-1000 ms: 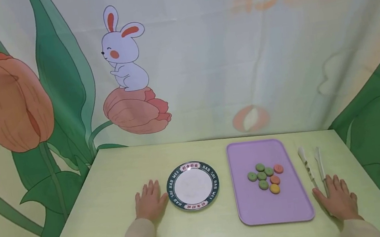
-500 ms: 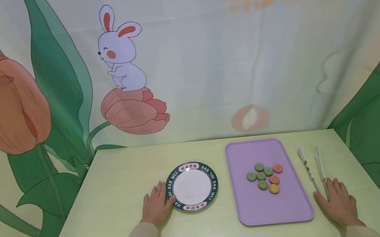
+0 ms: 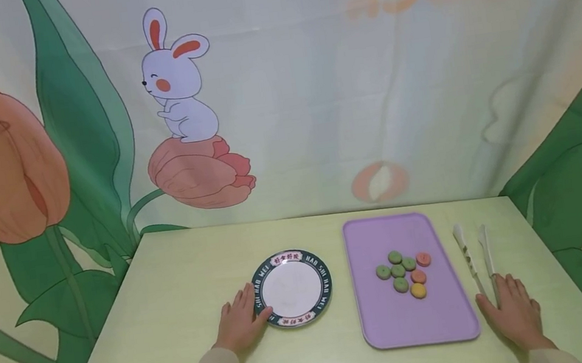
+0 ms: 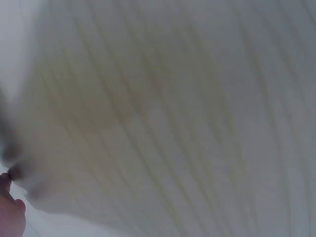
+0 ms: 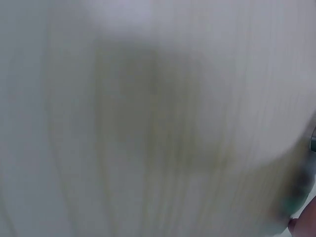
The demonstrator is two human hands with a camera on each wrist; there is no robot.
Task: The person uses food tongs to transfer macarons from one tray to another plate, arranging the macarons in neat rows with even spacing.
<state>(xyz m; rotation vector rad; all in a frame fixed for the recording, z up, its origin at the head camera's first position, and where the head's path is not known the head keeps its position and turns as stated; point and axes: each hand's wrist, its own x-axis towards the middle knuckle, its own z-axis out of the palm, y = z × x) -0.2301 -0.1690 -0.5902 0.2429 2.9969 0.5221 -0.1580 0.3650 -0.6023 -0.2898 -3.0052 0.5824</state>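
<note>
My left hand (image 3: pixel 240 323) is at the left side of a round plate (image 3: pixel 292 288) with a dark green patterned rim. Its fingers are extended along the rim, and the thumb lies over the lower left edge. On the right, my right hand (image 3: pixel 515 311) rests over the near end of a pair of tongs (image 3: pixel 466 253) with pale tips. The two tong arms point away from me, spread apart, and the palm hides their near end. In the left wrist view a fingertip (image 4: pixel 12 215) shows at the lower left; the right wrist view has a blurred fingertip (image 5: pixel 305 222) low on the right.
Between the plate and the tongs lies a purple rectangular tray (image 3: pixel 414 321). Several small round pieces are grouped on it: green ones (image 3: pixel 401 284), two orange ones (image 3: pixel 423 259) and a yellow one (image 3: pixel 418 291). A printed cloth (image 3: pixel 282 115) hangs behind the pale table (image 3: pixel 186 263).
My left hand has moved right to the plate, its thumb now over the rim. The right hand stays over the tongs. The whole view has shifted slightly.
</note>
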